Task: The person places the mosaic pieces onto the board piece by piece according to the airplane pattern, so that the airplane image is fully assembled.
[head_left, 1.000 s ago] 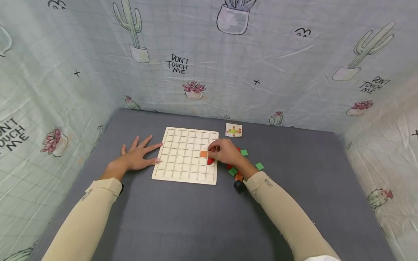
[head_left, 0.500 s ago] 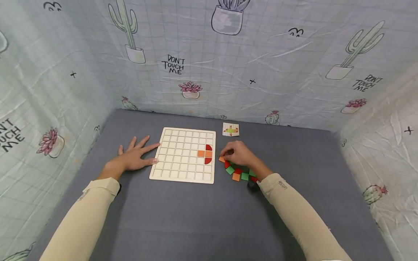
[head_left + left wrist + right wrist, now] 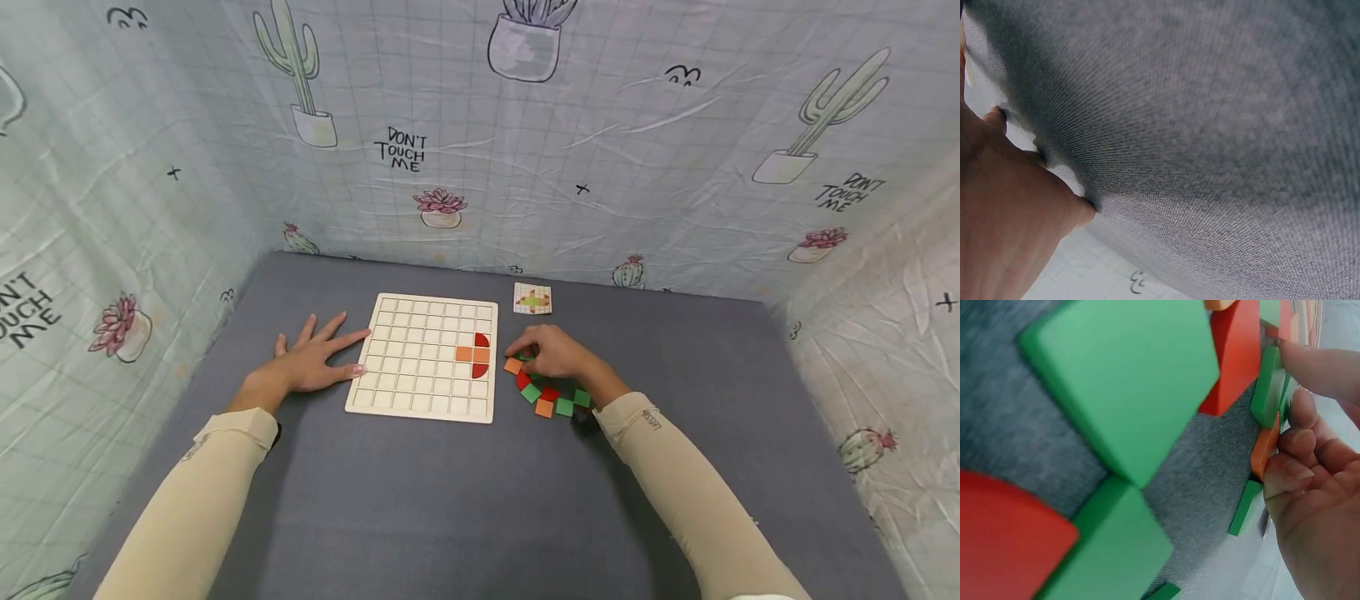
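Observation:
A cream grid board [image 3: 420, 392] lies on the grey table. Near its right edge, two orange square tiles [image 3: 472, 354] sit side by side, with a red rounded tile [image 3: 481, 340] above and another below. My left hand [image 3: 315, 362] is spread flat, thumb and index fingertips touching the board's left edge. Over the loose tiles right of the board is my right hand [image 3: 553, 352], its fingers bent down among them. In the right wrist view its thumb and fingers [image 3: 1297, 444] are against green and orange tiles; whether they pinch one is unclear.
Several loose tiles lie in a cluster below the right hand, including a green tile [image 3: 531, 392], an orange tile [image 3: 543, 408] and a red tile [image 3: 550, 393]. A small pattern card [image 3: 532, 298] lies behind the board. Printed cloth [image 3: 480, 125] walls the table's back and sides.
My right hand has moved from the board rightward to the loose tiles, uncovering the second orange tile and the upper red tile. Since then it has barely shifted. My left hand stays put.

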`<state>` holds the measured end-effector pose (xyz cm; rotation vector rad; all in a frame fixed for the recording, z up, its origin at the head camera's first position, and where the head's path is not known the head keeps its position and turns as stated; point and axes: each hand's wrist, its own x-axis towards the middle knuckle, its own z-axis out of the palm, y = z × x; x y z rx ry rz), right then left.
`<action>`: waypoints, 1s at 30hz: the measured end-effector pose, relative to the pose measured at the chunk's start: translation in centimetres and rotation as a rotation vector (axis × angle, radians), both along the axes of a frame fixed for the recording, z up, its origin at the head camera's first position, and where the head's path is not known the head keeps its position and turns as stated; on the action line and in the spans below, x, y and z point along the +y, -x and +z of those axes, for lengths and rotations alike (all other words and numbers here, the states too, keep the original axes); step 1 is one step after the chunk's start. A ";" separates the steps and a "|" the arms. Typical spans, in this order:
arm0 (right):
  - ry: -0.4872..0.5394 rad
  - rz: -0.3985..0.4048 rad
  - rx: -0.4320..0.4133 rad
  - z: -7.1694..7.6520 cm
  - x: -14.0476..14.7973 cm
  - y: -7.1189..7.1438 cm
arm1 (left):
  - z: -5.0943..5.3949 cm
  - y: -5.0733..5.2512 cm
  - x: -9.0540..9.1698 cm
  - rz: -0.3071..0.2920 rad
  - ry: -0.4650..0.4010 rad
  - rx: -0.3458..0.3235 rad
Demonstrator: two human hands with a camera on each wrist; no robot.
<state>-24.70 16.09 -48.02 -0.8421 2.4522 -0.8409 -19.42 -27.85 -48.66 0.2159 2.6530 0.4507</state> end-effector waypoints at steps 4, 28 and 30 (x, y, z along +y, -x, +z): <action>-0.034 0.003 0.007 0.1 -0.2 0.1 | 0.0 0.1 0.0 -0.004 0.008 -0.001; -0.008 -0.067 0.037 -0.1 -0.4 -0.3 | -0.1 0.1 -0.1 0.001 0.000 0.000; -0.005 -0.071 0.031 0.0 -0.5 -0.4 | -0.1 0.1 0.0 0.001 0.000 -0.003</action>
